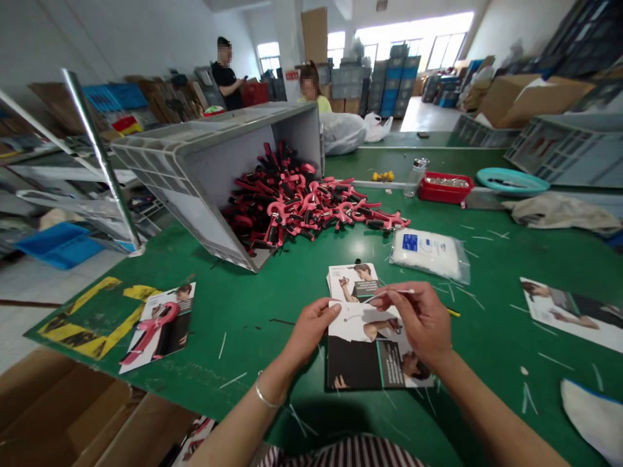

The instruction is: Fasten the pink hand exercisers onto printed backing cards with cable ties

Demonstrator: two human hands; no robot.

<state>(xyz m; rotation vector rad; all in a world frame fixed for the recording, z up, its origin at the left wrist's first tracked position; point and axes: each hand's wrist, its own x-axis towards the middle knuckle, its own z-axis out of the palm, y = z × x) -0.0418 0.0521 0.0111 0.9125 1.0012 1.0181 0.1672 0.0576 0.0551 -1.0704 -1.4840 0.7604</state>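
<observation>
We get bright daylight pouring through the far windows (413, 48), which burn out to white at the back of the room. The green workbench (233, 363) sits in soft, even light, with only a gentle dark shadow falling beneath the left hand (309, 331). Strong wide-angle distortion bends the picture toward its edges: the metal shelf post (100, 155) leans sharply and the bench edge curves. We find the centre fairly sharp, with detail softening toward the far corners.
</observation>
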